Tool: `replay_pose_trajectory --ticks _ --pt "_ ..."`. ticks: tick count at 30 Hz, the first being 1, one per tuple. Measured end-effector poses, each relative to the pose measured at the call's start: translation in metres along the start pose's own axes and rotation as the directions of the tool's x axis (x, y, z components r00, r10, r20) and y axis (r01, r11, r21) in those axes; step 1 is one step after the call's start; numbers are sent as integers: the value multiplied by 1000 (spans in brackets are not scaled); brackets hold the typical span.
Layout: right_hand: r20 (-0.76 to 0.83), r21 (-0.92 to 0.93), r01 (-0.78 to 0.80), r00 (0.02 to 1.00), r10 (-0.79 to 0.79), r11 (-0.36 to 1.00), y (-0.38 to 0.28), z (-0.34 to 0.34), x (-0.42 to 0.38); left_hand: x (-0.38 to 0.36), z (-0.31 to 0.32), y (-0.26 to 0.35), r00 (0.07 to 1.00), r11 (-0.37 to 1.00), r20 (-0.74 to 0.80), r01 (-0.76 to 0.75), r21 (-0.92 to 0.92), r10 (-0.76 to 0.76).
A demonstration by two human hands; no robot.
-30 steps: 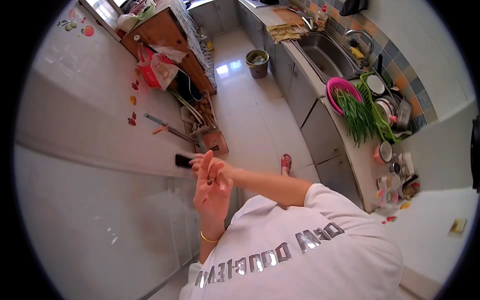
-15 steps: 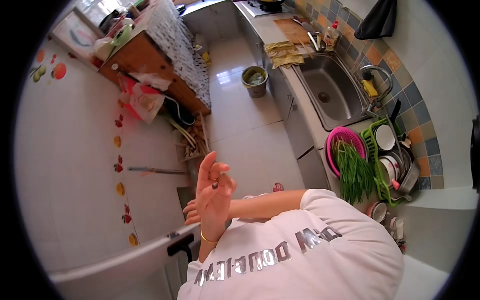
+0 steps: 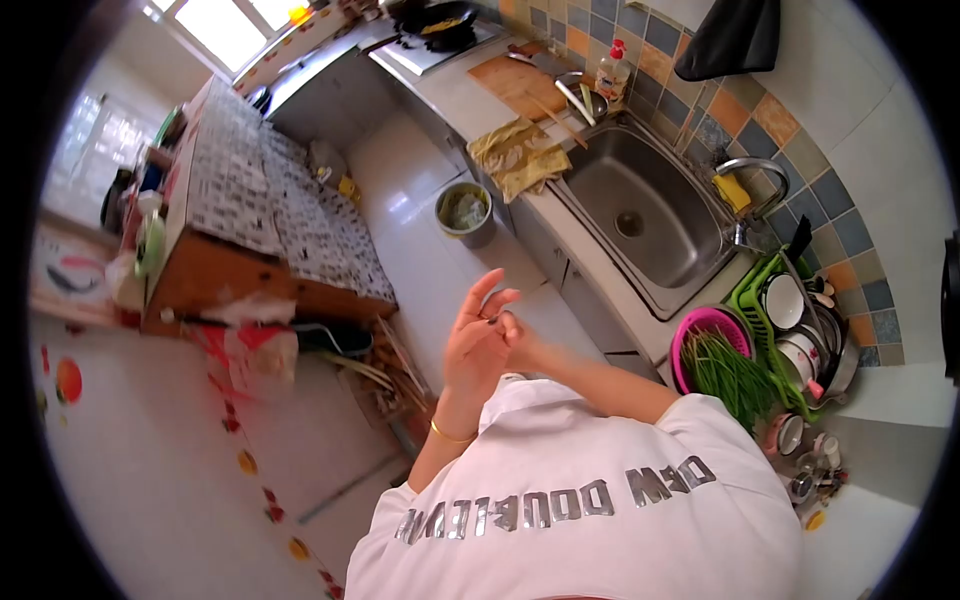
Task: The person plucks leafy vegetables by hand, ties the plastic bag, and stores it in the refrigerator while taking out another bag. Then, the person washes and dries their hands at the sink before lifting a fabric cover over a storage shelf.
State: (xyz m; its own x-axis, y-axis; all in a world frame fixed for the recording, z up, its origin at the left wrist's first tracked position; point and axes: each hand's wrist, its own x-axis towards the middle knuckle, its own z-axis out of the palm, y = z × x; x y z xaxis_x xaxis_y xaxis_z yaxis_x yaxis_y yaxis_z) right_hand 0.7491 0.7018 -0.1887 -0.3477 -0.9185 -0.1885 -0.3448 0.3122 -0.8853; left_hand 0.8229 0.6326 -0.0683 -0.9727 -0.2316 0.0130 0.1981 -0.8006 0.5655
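Observation:
My left hand (image 3: 478,335), with a gold bracelet (image 3: 451,433) at its wrist, is raised in front of my chest. Its fingers are partly bent and apart, and I see nothing held in them. A small dark spot shows near its fingers, too small to name. Coming in from the right, my right hand (image 3: 522,352) meets or crosses behind the left one. Its fingers are mostly hidden and blurred. Closest to both hands are the white top (image 3: 570,460) below and the tiled floor (image 3: 420,290) beyond.
On the right counter are a steel sink (image 3: 640,215), a pink basket (image 3: 683,345) of green stalks (image 3: 735,375) and a green dish rack (image 3: 750,300). A bin (image 3: 467,212) stands on the floor. A cloth-covered cabinet (image 3: 220,275) is at left; a wok (image 3: 435,20) sits far back.
The view has turned and shifted, bringing the stove and window into sight. Both hands have come up and to the right in view; the right hand has drawn back from beyond the left wrist.

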Motion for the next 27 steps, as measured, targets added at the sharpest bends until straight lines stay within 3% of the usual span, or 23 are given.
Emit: replay_pose_trajectory --ticks 1,3,4,5,6,7,10,15,20,23,24,27 --pt "-89 -18 -1 996 -1 1000 -6 -30 10 22 -9 10 999 999 1 49 0 -49" --pt "-356 -44 160 920 -165 986 -16 -83 21 66 -26 24 987 987 8 161 1 -161" --pt "-534 -130 181 815 -222 975 6 -94 33 91 -40 27 967 975 147 218 -43 -210" --pt "-685 -220 172 674 -278 960 27 -102 40 112 -41 30 952 960 134 279 -2 -276" --pt "-726 -154 52 672 -148 987 32 -119 35 133 -40 27 931 939 118 342 39 -344" --pt "-757 -78 -68 654 -15 995 36 -137 28 153 -39 22 906 911 101 404 79 -411" --pt "-841 33 -223 521 148 974 68 -169 1 205 -38 -3 796 809 164 547 216 -583" --pt "-928 81 -484 282 243 871 117 -204 -55 275 -34 -69 630 666 215 699 262 -746" --pt "-964 38 -636 180 196 771 182 -233 -107 317 -13 -147 535 565 179 788 247 -825" --pt "-987 -50 -746 138 80 664 231 -255 -136 334 -14 -197 511 537 195 836 115 -837" --pt "-975 -29 -754 167 148 657 245 -264 -146 338 -14 -208 509 529 186 845 78 -840" --pt "-961 -27 -903 142 238 429 276 -296 -169 354 -10 -245 521 524 163 851 -28 -838"
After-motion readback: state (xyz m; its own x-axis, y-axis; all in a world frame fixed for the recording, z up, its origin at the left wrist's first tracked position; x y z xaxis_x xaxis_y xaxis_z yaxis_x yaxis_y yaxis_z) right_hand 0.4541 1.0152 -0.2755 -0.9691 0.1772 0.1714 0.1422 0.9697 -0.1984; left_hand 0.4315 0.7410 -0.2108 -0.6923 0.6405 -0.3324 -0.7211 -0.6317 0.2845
